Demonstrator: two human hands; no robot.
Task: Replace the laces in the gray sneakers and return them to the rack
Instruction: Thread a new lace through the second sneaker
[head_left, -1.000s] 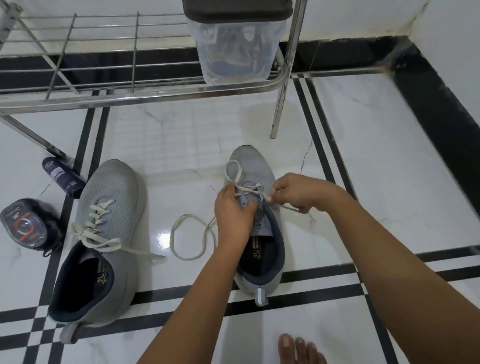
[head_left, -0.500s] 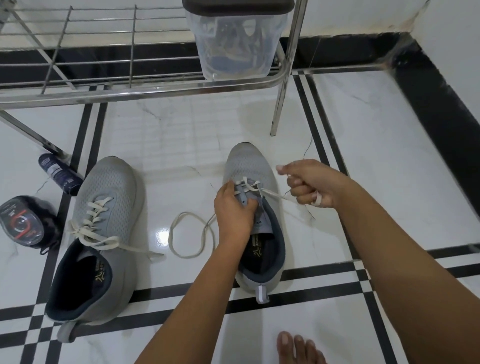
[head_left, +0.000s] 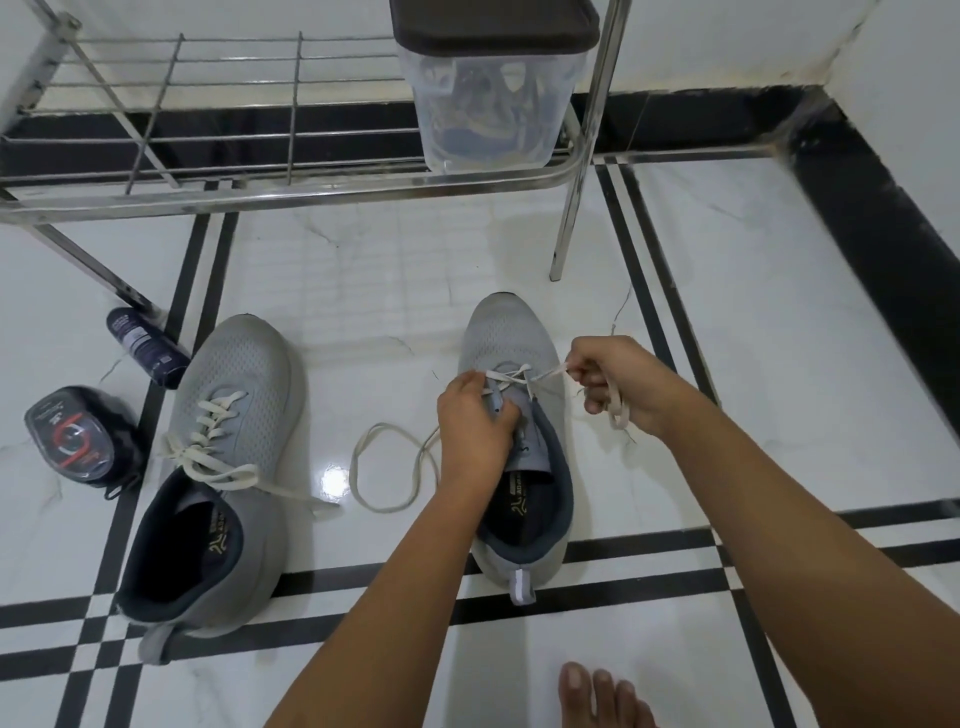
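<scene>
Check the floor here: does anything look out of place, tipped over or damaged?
A dark blue bottle lies tipped on its side beside the rack leg. Thin crack-like lines mark the white floor tile beside the right sneaker. Nothing else stands out.

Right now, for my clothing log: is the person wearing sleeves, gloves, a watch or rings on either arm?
No. The left hand and right hand are ungloved, and no sleeve, watch or bracelet shows up to the frame edge. No ring shows.

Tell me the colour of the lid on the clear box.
The lid is dark brown, almost black; the head view shows it.
</scene>
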